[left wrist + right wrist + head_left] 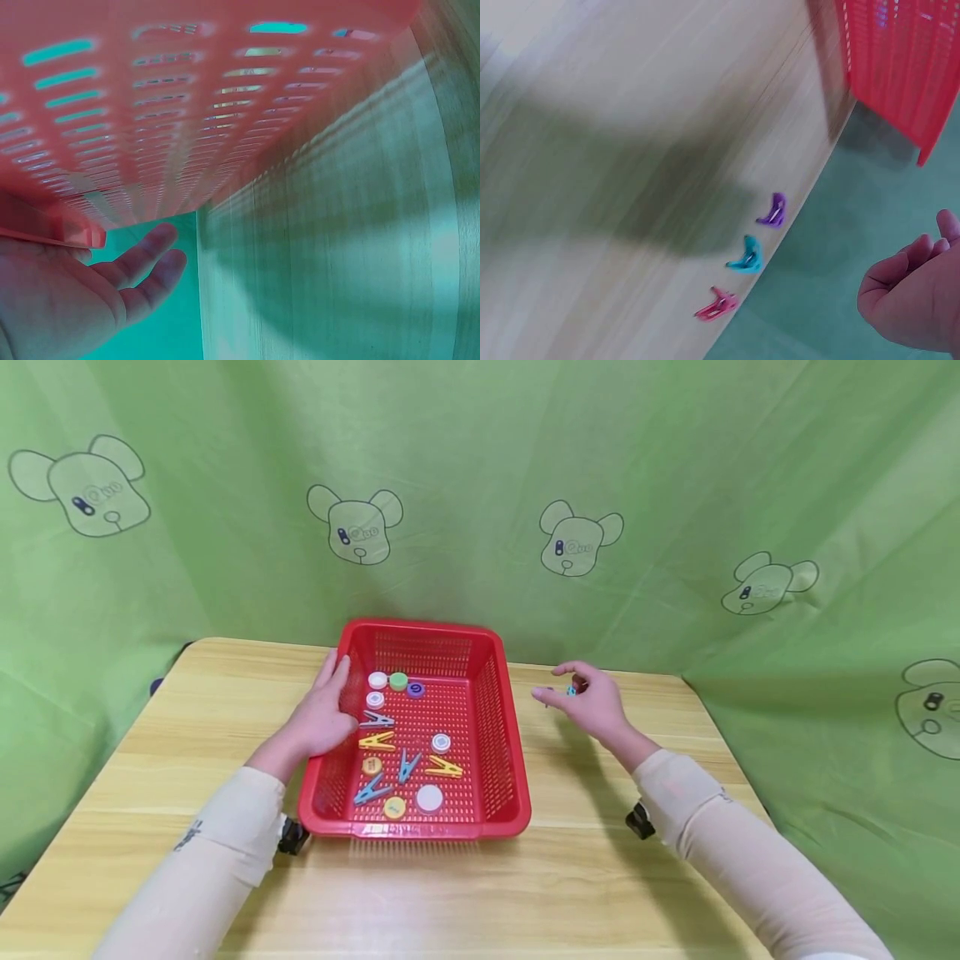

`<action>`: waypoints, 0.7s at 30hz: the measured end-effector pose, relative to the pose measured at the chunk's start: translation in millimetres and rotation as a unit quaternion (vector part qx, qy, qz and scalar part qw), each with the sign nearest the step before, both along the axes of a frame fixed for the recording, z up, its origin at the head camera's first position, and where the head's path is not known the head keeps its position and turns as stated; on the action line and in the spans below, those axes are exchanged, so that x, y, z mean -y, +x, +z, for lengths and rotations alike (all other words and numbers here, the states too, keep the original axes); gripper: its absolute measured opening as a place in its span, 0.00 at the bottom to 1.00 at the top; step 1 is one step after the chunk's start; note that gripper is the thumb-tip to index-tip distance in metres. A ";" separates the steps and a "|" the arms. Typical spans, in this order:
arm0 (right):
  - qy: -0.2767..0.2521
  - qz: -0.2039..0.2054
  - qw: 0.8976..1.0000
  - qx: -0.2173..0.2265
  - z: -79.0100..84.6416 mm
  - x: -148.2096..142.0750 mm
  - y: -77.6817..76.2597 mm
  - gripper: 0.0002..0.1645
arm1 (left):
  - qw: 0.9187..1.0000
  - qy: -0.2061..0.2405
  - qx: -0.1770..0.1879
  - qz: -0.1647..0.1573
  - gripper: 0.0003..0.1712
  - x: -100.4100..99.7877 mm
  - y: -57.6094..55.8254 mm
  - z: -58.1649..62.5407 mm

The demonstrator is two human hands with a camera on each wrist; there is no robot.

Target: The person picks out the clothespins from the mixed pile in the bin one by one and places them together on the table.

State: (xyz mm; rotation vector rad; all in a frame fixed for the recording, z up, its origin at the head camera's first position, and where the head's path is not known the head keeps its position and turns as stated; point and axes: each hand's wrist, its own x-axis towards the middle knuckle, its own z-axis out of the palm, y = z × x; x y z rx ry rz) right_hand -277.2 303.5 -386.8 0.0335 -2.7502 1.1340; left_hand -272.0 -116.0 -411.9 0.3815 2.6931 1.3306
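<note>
At the left side of a red plastic basket [416, 828], my left hand [318, 714] grips the rim, thumb over the edge and fingers along the outside wall. In the left wrist view, two of its fingertips [171, 264] extend past the slotted wall. My right hand [596, 703] hovers at the back right of the table, thumb and fingers apart with nothing held. Near it, small purple [776, 211], teal [748, 256] and pink-red clips [718, 304] lie in a row along the table's back edge. The hand partly hides them in the head view.
In the basket lie yellow pegs [377, 741], blue pegs [408, 766], and several round caps, among them a white cap [430, 798], a green cap [398, 681] and a purple cap [416, 690]. A green curtain [465, 577] hangs behind the wooden table [585, 877].
</note>
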 end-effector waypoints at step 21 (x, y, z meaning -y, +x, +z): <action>0.033 0.105 0.994 -0.022 21.4 50.9 13.9 0.35 | 1.000 0.006 0.006 0.006 0.59 0.2 -1.8 -2.5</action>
